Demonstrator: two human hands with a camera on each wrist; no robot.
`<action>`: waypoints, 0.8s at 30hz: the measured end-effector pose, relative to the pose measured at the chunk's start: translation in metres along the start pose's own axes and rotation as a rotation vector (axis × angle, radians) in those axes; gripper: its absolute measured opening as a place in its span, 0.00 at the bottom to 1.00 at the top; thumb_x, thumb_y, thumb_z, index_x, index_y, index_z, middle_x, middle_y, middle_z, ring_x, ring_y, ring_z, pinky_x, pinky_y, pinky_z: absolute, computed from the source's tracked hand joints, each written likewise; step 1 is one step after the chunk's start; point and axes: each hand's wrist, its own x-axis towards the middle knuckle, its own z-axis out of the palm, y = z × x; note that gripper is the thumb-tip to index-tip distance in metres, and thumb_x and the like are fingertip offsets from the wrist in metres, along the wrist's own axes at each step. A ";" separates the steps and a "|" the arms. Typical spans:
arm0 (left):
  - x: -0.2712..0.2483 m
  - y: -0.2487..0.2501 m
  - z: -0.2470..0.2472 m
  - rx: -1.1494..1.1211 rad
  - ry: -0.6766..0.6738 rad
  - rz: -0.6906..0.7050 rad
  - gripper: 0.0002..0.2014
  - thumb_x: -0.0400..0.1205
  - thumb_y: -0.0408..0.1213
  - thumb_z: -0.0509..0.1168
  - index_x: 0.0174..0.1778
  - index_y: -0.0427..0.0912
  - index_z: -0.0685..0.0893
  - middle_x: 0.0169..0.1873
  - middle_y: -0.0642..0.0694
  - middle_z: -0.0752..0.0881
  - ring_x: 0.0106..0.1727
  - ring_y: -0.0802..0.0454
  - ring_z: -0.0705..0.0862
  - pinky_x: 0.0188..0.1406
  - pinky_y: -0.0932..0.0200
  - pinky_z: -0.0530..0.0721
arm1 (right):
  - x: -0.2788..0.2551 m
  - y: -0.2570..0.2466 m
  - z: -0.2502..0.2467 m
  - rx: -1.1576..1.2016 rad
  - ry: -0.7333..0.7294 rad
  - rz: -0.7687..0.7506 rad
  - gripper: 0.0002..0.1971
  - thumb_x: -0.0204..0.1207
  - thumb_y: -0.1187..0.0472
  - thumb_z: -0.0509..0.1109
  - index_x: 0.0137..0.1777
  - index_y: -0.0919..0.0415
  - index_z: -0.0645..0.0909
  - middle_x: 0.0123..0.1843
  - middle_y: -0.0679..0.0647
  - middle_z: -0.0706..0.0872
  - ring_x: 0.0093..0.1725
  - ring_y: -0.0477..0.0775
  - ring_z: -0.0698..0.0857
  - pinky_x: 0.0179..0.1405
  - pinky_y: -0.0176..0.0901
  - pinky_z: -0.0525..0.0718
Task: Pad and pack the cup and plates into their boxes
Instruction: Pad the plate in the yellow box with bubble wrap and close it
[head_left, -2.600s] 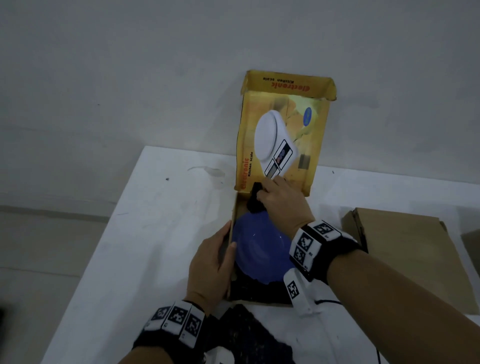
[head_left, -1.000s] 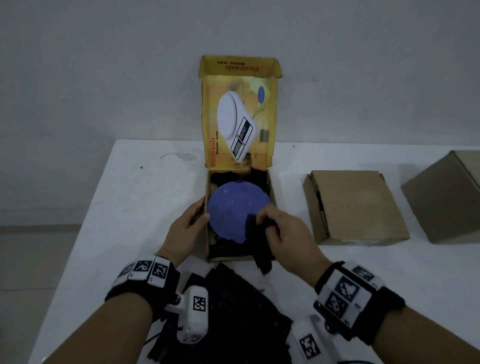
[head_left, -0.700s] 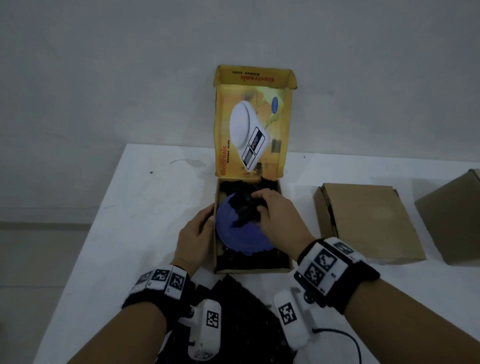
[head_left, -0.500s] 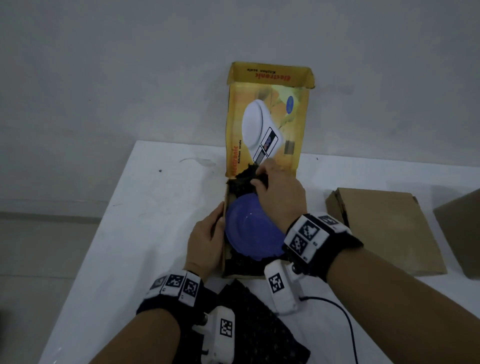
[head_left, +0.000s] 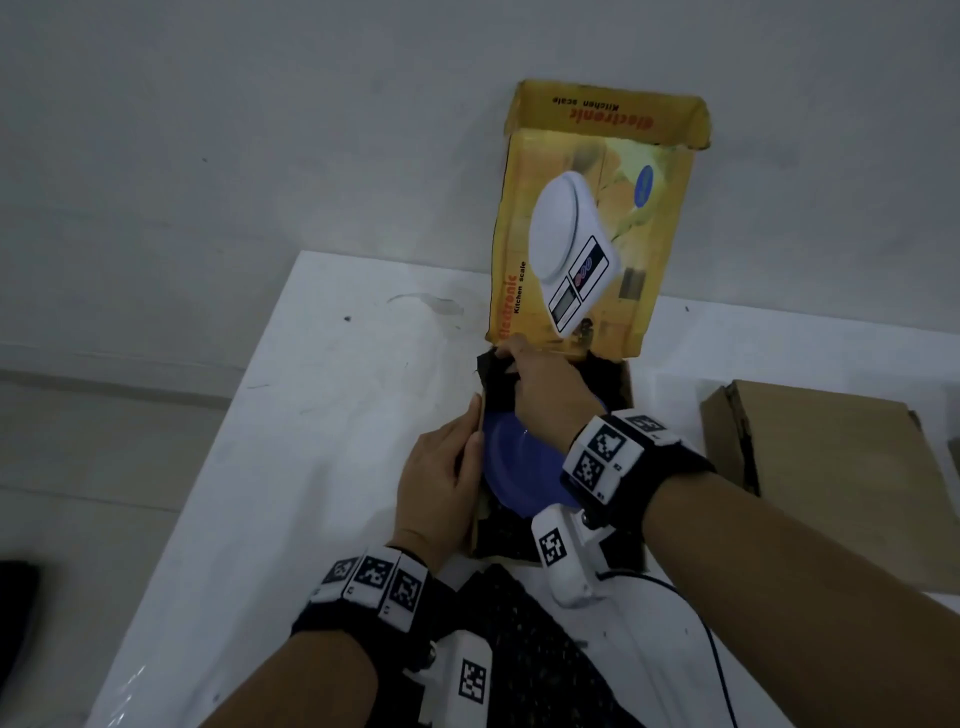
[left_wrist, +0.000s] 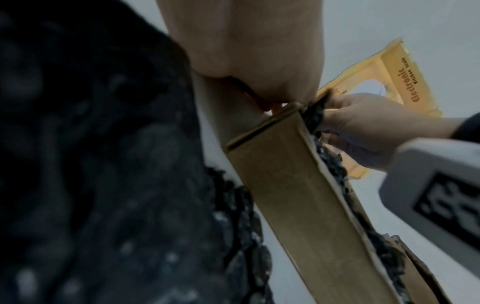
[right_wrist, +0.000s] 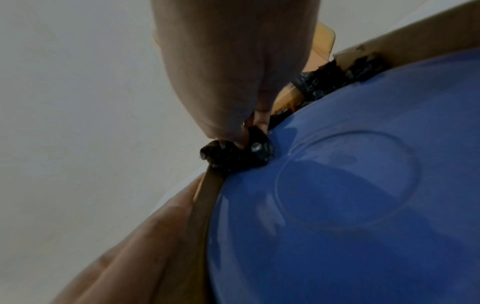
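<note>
Only the right wrist view shows the right hand (right_wrist: 233, 72) with its grip pinched on a wad of black padding (right_wrist: 236, 156) at the rim of the blue plate (right_wrist: 350, 185). The head view shows that plate lying on padding inside the open yellow box (head_left: 665, 234), with the left hand (head_left: 441, 483) flat against its outer wall, grip apart.

Right hand (head_left: 545, 397) hides part of plate (head_left: 511, 467) and padding (head_left: 497, 387).

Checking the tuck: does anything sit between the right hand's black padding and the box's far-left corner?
Nothing visible. The right hand pinches the black padding at that corner of the box, touching the blue plate; the left hand rests on the left wall.
</note>
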 end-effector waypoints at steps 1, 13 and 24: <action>0.000 0.000 0.000 0.004 -0.001 -0.006 0.26 0.84 0.54 0.46 0.77 0.53 0.69 0.59 0.48 0.87 0.53 0.49 0.83 0.52 0.46 0.83 | 0.003 0.000 -0.001 0.023 0.084 -0.001 0.16 0.76 0.71 0.62 0.62 0.57 0.72 0.57 0.60 0.83 0.55 0.60 0.82 0.55 0.54 0.82; -0.002 0.008 -0.003 0.001 -0.006 0.002 0.24 0.85 0.53 0.46 0.77 0.56 0.66 0.63 0.50 0.85 0.57 0.51 0.83 0.55 0.47 0.83 | -0.019 0.003 0.006 -0.391 0.117 -0.154 0.12 0.80 0.59 0.58 0.57 0.58 0.80 0.59 0.57 0.81 0.64 0.62 0.71 0.60 0.56 0.69; 0.000 0.007 -0.003 0.037 -0.035 -0.012 0.26 0.84 0.57 0.43 0.78 0.55 0.67 0.62 0.48 0.85 0.56 0.47 0.83 0.52 0.47 0.84 | -0.022 -0.027 -0.010 -0.704 -0.135 -0.176 0.13 0.82 0.61 0.53 0.58 0.58 0.78 0.64 0.58 0.77 0.67 0.63 0.70 0.66 0.57 0.66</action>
